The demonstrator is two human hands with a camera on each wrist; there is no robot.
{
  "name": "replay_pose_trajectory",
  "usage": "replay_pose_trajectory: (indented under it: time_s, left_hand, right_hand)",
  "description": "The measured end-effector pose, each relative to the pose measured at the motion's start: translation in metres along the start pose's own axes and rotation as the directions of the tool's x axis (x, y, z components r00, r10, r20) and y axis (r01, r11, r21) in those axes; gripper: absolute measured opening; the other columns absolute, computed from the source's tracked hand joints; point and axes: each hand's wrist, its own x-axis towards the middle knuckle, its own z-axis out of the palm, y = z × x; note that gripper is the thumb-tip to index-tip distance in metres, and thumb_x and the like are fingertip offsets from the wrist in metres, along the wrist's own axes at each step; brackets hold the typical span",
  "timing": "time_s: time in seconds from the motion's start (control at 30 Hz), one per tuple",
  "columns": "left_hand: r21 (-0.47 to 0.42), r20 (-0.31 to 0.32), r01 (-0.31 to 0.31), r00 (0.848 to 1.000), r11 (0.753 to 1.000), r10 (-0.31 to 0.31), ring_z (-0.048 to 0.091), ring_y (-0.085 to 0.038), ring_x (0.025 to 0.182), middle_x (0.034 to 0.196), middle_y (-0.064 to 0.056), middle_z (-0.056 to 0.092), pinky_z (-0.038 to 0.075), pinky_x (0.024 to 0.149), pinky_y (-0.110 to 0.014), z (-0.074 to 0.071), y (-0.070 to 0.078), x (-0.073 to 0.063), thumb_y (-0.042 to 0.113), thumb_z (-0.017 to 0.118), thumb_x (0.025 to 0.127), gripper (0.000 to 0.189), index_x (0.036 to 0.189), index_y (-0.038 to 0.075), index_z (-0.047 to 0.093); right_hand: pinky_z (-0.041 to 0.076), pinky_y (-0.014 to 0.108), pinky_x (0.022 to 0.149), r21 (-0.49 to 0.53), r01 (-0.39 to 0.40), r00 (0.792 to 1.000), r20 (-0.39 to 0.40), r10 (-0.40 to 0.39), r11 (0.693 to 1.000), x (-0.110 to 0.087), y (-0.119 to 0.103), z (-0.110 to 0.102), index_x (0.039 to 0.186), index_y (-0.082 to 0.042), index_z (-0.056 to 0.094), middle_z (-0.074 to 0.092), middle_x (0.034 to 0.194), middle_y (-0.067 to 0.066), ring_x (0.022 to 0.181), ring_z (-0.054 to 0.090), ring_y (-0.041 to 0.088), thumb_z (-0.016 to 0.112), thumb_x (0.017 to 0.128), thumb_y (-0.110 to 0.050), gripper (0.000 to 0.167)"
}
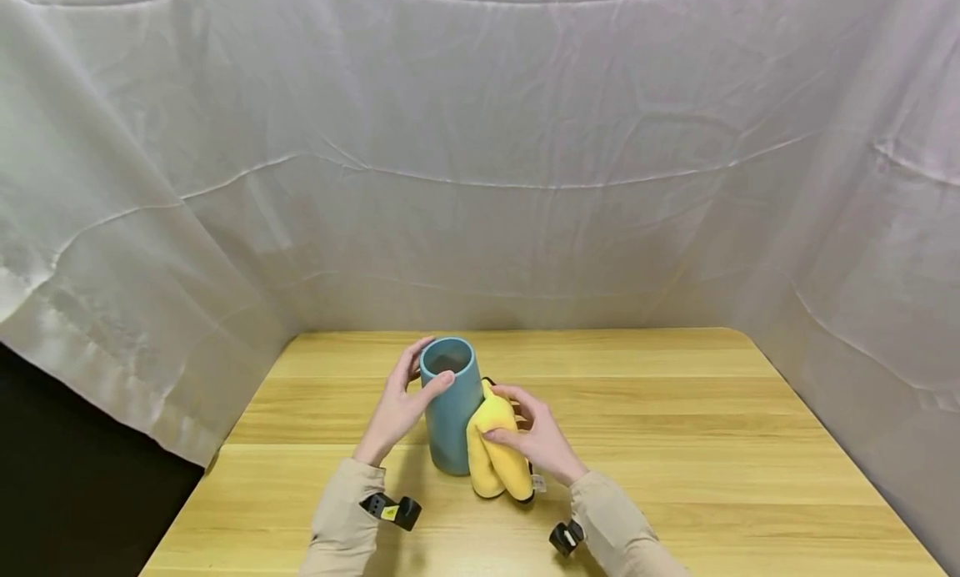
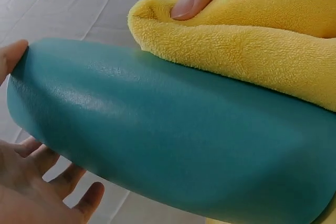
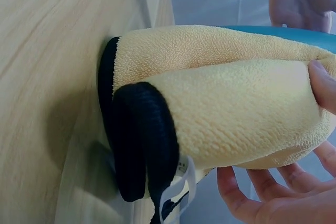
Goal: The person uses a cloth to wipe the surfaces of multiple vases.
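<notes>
A tall blue vase (image 1: 448, 435), hollow with an open round top, stands on the wooden table in the head view. My left hand (image 1: 396, 410) grips it near the rim, thumb in front and fingers around the far left side. Against the vase's right side leans a yellow plush banana bunch (image 1: 504, 454) with dark ends. My right hand (image 1: 546, 439) holds the bunch near its top, between thumb and fingers. In the right wrist view, the plush's black ends (image 3: 144, 140) and a white tag (image 3: 181, 182) face the tabletop.
Bare wooden tabletop (image 1: 712, 460) extends around both objects. Pale curtains (image 1: 525, 143) hang behind the table and along both sides. A dark area (image 1: 75, 477) shows at the lower left. Each wrist carries a small black camera.
</notes>
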Motion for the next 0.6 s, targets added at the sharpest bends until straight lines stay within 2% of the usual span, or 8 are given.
replay_pose_trajectory:
  time_s: [0.1,0.3,0.37,0.47,0.6]
  left_hand:
    - [0.015,-0.021,-0.021,1.000,1.000,0.021,0.051,-0.031,0.132,0.136,-0.012,0.062,0.033,0.113,-0.061,0.004,0.003,-0.002,0.027,0.072,0.092,0.064,0.148,0.014,0.043]
    - [0.087,-0.162,-0.031,0.986,0.996,0.044,0.048,-0.026,0.128,0.137,-0.008,0.055,0.033,0.113,-0.056,0.017,0.005,-0.006,0.033,0.082,0.083,0.069,0.142,0.017,0.050]
    - [0.088,-0.189,-0.033,0.981,0.996,0.049,0.048,-0.026,0.127,0.136,-0.008,0.055,0.033,0.112,-0.055,0.017,0.005,-0.005,0.033,0.084,0.081,0.069,0.140,0.018,0.054]
    - [0.084,-0.193,-0.055,0.979,0.995,0.070,0.049,-0.026,0.127,0.135,-0.008,0.057,0.033,0.112,-0.057,0.015,0.005,-0.004,0.030,0.085,0.080,0.068,0.140,0.017,0.056]
    - [0.067,-0.167,-0.096,0.980,0.993,0.106,0.052,-0.024,0.123,0.131,-0.008,0.061,0.032,0.113,-0.056,0.009,0.002,-0.002,0.025,0.084,0.081,0.068,0.141,0.016,0.054]
  right_hand:
    - [0.054,0.034,0.086,0.002,0.003,1.000,0.004,-0.003,1.000,0.000,0.002,0.000,0.140,-0.010,0.055,0.059,0.134,0.021,0.103,0.062,0.022,0.079,0.087,-0.013,0.059]
    - [0.053,0.033,0.087,-0.007,0.012,1.000,0.000,-0.012,1.000,0.000,0.004,0.001,0.141,-0.011,0.055,0.059,0.136,0.019,0.105,0.062,0.022,0.079,0.087,-0.013,0.059]
    - [0.053,0.033,0.088,-0.009,0.008,1.000,-0.004,-0.008,1.000,0.000,0.004,0.001,0.141,-0.011,0.055,0.059,0.136,0.018,0.106,0.061,0.022,0.079,0.087,-0.012,0.059]
    - [0.052,0.034,0.089,-0.013,-0.005,1.000,-0.017,0.005,1.000,0.001,0.002,0.001,0.141,-0.011,0.055,0.059,0.136,0.018,0.107,0.061,0.022,0.079,0.086,-0.011,0.060]
    - [0.052,0.035,0.089,-0.017,-0.019,0.999,-0.026,0.019,1.000,0.002,-0.001,0.002,0.141,-0.011,0.055,0.059,0.136,0.018,0.108,0.061,0.021,0.080,0.086,-0.012,0.060]
